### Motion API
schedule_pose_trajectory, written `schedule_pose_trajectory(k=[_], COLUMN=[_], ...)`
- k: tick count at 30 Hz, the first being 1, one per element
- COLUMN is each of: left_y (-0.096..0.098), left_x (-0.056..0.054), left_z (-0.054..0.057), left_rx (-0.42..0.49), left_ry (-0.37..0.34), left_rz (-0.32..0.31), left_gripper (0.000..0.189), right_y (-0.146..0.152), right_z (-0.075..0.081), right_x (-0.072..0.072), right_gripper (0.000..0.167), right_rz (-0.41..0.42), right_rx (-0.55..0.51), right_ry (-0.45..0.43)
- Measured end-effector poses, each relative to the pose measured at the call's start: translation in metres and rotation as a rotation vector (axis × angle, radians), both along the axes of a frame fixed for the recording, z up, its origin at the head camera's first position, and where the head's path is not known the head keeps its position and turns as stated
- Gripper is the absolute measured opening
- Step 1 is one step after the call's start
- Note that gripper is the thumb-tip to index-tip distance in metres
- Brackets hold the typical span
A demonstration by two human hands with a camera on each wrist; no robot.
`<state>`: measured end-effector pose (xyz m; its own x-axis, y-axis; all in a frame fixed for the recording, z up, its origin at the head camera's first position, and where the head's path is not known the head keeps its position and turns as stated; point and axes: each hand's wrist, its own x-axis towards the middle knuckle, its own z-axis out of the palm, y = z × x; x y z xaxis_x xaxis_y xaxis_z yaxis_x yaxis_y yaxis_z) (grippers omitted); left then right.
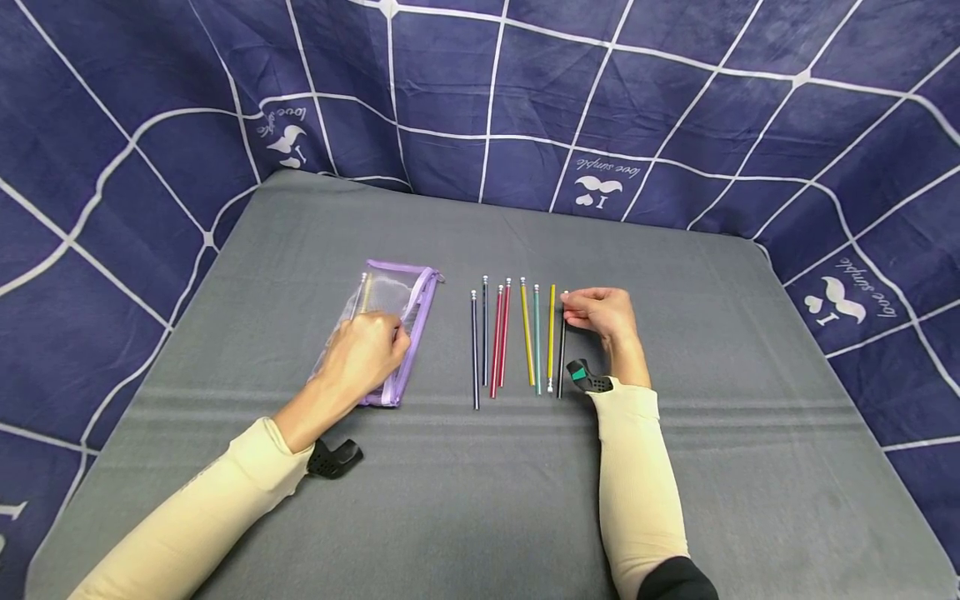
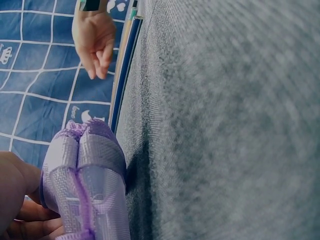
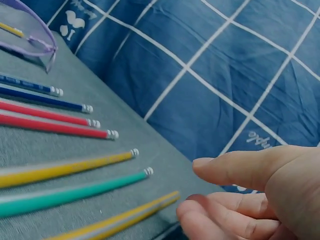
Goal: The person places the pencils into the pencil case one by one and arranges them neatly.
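Note:
My left hand (image 1: 367, 346) grips the clear mesh pencil pouch (image 1: 417, 333) with purple edging and a zipper, its fingers curled at the pouch's side. Inside the pouch, a yellow pencil (image 1: 367, 293) shows through the mesh. My right hand (image 1: 602, 315) is at the upper end of a black pencil (image 1: 562, 358), the last of a row on its right side. In the right wrist view the thumb (image 3: 225, 169) stands apart from the fingers, with nothing between them. Beside the black pencil lies a yellow pencil (image 1: 551, 333), its eraser end toward me.
Left of those, the row holds a teal pencil (image 1: 537, 342), another yellow pencil (image 1: 527, 333), two red pencils (image 1: 497, 342) and two dark blue pencils (image 1: 475, 350). All lie on a grey cloth-covered table (image 1: 480, 500). A blue checked curtain (image 1: 450, 83) surrounds its back and sides.

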<state>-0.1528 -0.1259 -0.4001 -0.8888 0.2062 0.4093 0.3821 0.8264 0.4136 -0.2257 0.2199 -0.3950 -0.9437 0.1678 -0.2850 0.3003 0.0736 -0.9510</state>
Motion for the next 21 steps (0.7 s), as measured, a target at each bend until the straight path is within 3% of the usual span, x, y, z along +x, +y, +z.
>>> schedule_pose_trajectory(k=[21], left_y=[-0.0006], left_x=[0.0008], left_z=[0.0002], left_rx=[-0.001], left_ry=[0.001], left_rz=[0.0], left_gripper=[0.031], right_y=[0.0053], right_z=[-0.0062], right_x=[0.0038], right_gripper=[0.023], right_rz=[0.017], right_rx=[0.221], right_ry=[-0.085])
